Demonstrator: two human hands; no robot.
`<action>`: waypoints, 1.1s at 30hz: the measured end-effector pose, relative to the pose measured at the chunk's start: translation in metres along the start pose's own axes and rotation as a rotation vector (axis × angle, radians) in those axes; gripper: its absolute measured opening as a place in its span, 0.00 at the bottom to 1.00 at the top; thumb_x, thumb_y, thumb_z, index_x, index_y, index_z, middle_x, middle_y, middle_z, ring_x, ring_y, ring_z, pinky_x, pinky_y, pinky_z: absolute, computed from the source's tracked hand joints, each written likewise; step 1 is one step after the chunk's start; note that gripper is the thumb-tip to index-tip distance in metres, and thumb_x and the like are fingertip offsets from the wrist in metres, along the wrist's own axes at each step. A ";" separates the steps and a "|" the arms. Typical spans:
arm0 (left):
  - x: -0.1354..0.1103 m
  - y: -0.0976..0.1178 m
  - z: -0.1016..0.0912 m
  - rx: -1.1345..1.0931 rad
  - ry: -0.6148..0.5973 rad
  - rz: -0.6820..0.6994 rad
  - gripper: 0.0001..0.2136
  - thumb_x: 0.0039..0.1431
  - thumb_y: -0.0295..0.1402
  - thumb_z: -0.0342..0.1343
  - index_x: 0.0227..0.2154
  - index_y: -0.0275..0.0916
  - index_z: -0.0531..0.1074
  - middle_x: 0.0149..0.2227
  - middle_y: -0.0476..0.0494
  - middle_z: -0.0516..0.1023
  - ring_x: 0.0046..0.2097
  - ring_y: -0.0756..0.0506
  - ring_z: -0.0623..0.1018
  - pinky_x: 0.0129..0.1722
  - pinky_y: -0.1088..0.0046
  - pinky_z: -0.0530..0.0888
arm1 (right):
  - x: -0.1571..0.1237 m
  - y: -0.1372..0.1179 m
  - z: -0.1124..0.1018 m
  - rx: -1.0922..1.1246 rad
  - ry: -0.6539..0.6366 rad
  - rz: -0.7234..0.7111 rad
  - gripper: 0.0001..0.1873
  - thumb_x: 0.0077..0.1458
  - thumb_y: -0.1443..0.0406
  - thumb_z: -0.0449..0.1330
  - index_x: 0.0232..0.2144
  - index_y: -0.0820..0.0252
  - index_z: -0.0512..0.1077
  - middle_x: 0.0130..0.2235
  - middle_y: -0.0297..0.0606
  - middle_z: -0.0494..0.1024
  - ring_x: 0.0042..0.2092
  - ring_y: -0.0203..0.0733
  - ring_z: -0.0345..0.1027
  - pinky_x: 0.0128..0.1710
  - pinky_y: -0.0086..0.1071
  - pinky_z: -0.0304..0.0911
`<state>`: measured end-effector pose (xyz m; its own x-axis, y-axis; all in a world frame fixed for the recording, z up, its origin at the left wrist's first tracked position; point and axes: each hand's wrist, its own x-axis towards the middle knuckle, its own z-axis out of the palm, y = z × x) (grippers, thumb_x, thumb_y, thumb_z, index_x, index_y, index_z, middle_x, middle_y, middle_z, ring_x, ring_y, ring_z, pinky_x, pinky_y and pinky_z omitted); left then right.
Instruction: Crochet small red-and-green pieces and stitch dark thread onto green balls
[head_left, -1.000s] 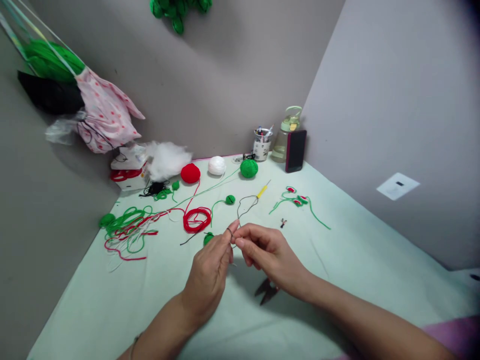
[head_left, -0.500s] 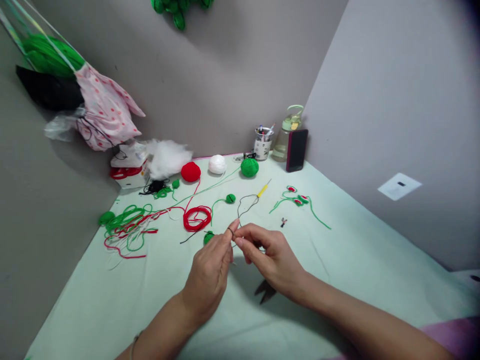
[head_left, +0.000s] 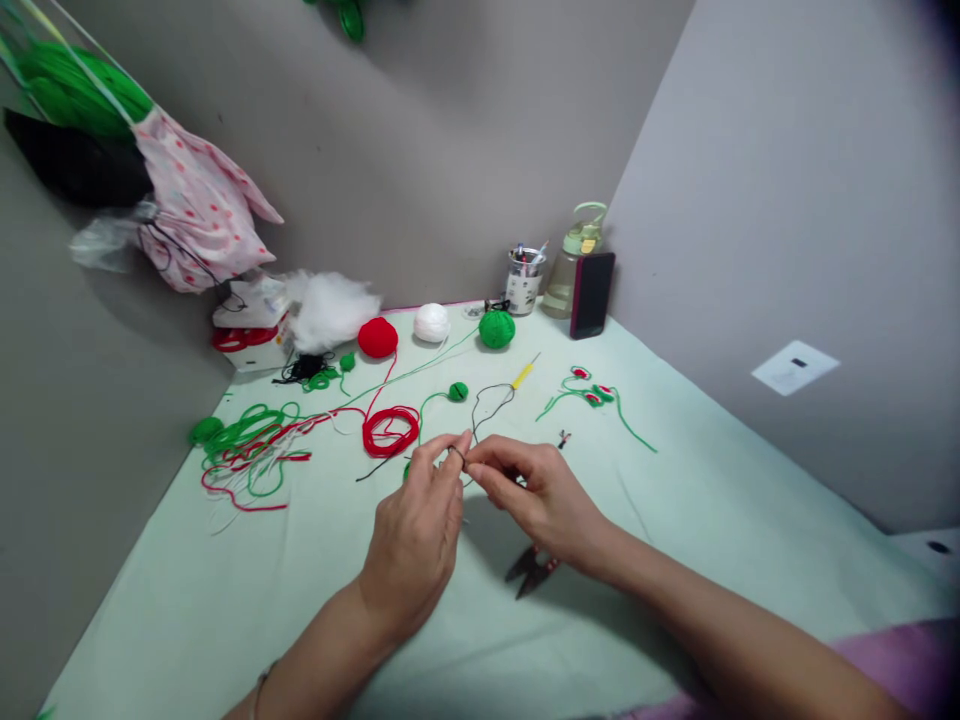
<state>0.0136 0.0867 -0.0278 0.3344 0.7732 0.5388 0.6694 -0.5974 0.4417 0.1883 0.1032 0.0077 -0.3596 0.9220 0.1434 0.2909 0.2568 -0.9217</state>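
Observation:
My left hand and my right hand meet fingertip to fingertip above the pale green table cover. Both pinch a thin black thread, which is looped round my left forefinger and trails away toward a yellow-handled crochet hook. A small green crocheted piece lies just beyond my left fingers, mostly hidden. Small dark snips lie on the cover under my right wrist.
Red yarn coil, tangled green and red strands, red, white and green yarn balls, and small finished pieces lie farther back. A pen cup, bottle and phone stand in the corner.
The camera tipped slightly, so everything sits a little lower and nearer. My fingertips have closed together on the thread; the hands stay in the same spot.

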 end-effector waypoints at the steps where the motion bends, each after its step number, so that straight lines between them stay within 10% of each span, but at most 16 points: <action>1: 0.000 0.000 0.000 0.017 0.005 -0.002 0.19 0.71 0.24 0.44 0.62 0.36 0.64 0.59 0.29 0.71 0.51 0.41 0.81 0.43 0.66 0.82 | 0.001 0.001 0.000 0.016 -0.001 0.006 0.10 0.65 0.62 0.56 0.34 0.60 0.74 0.24 0.28 0.64 0.26 0.33 0.54 0.28 0.28 0.52; 33: 0.001 -0.008 -0.004 -0.043 -0.134 -0.070 0.21 0.68 0.23 0.43 0.61 0.37 0.68 0.70 0.26 0.61 0.46 0.39 0.84 0.41 0.59 0.80 | 0.009 0.010 -0.007 0.129 -0.002 0.096 0.13 0.63 0.58 0.59 0.31 0.61 0.73 0.22 0.27 0.62 0.24 0.32 0.51 0.24 0.28 0.49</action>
<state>0.0059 0.0912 -0.0274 0.3754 0.8328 0.4068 0.6662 -0.5476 0.5063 0.1937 0.1161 0.0024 -0.3372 0.9400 0.0515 0.2075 0.1276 -0.9699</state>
